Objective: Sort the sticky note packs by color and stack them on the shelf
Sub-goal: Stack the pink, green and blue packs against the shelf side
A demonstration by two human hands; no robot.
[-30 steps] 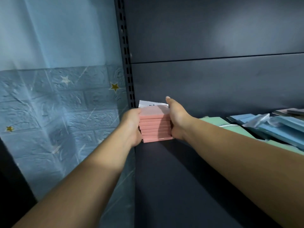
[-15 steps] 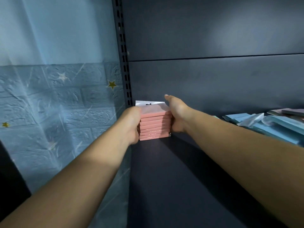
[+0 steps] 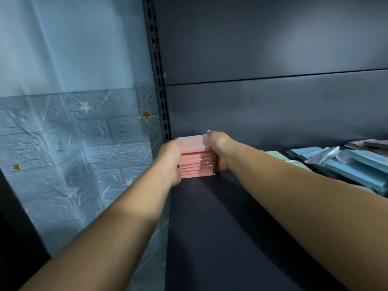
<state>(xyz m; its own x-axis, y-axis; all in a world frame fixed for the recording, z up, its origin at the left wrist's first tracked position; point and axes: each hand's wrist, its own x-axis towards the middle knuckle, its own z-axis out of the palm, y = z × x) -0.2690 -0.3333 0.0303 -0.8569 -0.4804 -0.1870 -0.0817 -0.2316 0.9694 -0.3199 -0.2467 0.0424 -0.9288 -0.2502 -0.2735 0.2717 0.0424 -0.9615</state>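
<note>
From the head view, the left hand (image 3: 170, 162) and right hand (image 3: 219, 151) clasped the pink stack (image 3: 196, 158) in the shelf's (image 3: 210, 227) back-left corner; fingers mostly hidden. Uneven release could skew the packs.

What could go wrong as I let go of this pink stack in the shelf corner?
The pink stack is tall and held only from its sides by the left hand and right hand; uneven release could skew or topple it. The loose blue packs nearby lie jumbled, so a sweeping forearm might knock them.
</note>
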